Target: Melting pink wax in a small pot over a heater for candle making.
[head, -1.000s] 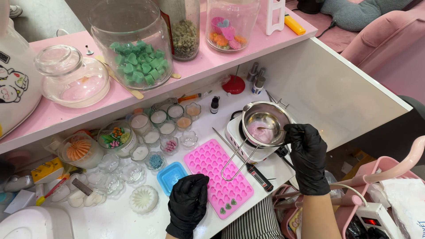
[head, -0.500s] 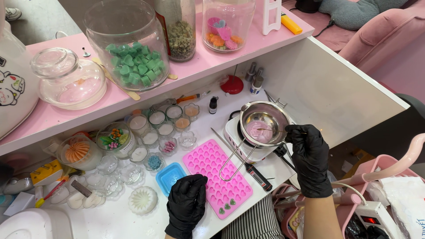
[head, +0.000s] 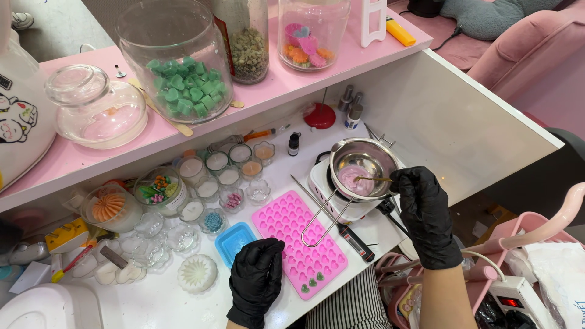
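- The black-gloved left hand [head: 256,281] is laid at the near edge of the white worktop [head: 152,301], fingers curled loosely downward, gripping nothing; its fingertips touch the near-left edge of the pink silicone mould tray with heart-shaped cavities [head: 298,240].
- A few green hearts are seen in the cavities at the tray's near corner.
- A small blue square silicone mould [head: 234,242] lies just beside the tray, to its left.
- The black-gloved right hand [head: 425,210] is closed around the end of a thin metal stirring stick [head: 373,179], pinched at the fingertips.
- The stick's far end is dipped into the pink melted wax [head: 355,180] inside the round stainless-steel melting pot with a long wire handle [head: 364,167].
- The pot is seated on a small white electric hotplate [head: 321,183], right of the tray.
- Small glass votive cups of wax [head: 228,167] are clustered behind the tray.
- On the pink shelf [head: 73,159] farther back, a large glass jar of green heart-shaped pieces [head: 180,61] is stood.
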